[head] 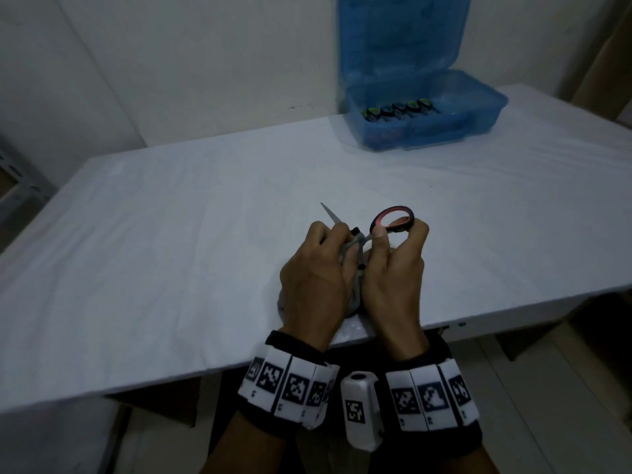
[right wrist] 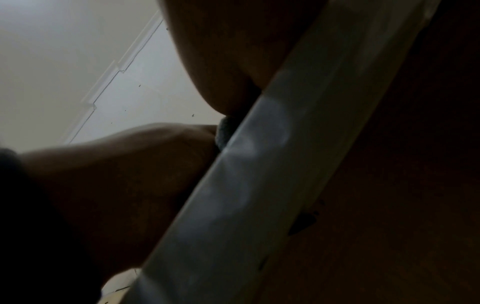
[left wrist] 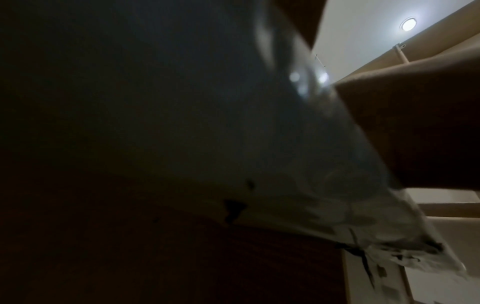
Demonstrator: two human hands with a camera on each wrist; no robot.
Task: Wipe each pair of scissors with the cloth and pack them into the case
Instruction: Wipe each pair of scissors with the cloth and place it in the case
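The left hand (head: 313,278) is curling its fingers around a soft grey cloth (head: 355,268) and is squeezing the cloth onto the thin silver blade of a pair of scissors with a red and black loop handle (head: 392,218). The sharp tip is poking out past the left fingers, pointing up and to the left. The right hand (head: 393,278) is pinching the loop handle between its thumb and bent fingers. Both hands are sitting close together, almost touching, at the near edge of the white table (head: 171,234). Far away at the back right corner, a see-through blue plastic case (head: 427,107) is standing open with its lid up, and more scissors with green and black handles (head: 396,109) are lying in a row inside it. Both wrist views are showing mostly dark blur
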